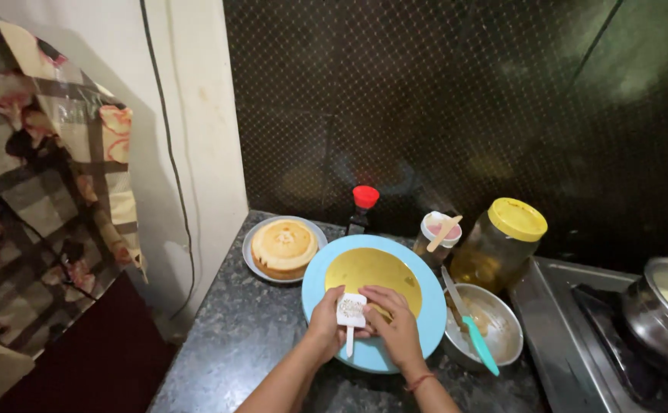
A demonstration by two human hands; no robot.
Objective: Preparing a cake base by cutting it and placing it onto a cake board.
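A light blue round plate (315,287) lies on the dark speckled counter, with a gold round board (368,268) on top of it. My left hand (325,325) grips a small white packet (350,310) with a white stick below it, held over the near rim of the plate. My right hand (395,321) pinches the packet's right side, fingers resting over the edge of the gold board. A round golden cake (283,245) sits on a grey plate (251,260) to the left of the blue plate.
A steel bowl (502,336) with a teal-handled knife (471,325) stands right of the plate. Behind are a red-capped dark bottle (363,208), a small tub with a wooden stick (437,233) and a yellow-lidded jar (498,241). A stove with a pot (666,310) is at far right.
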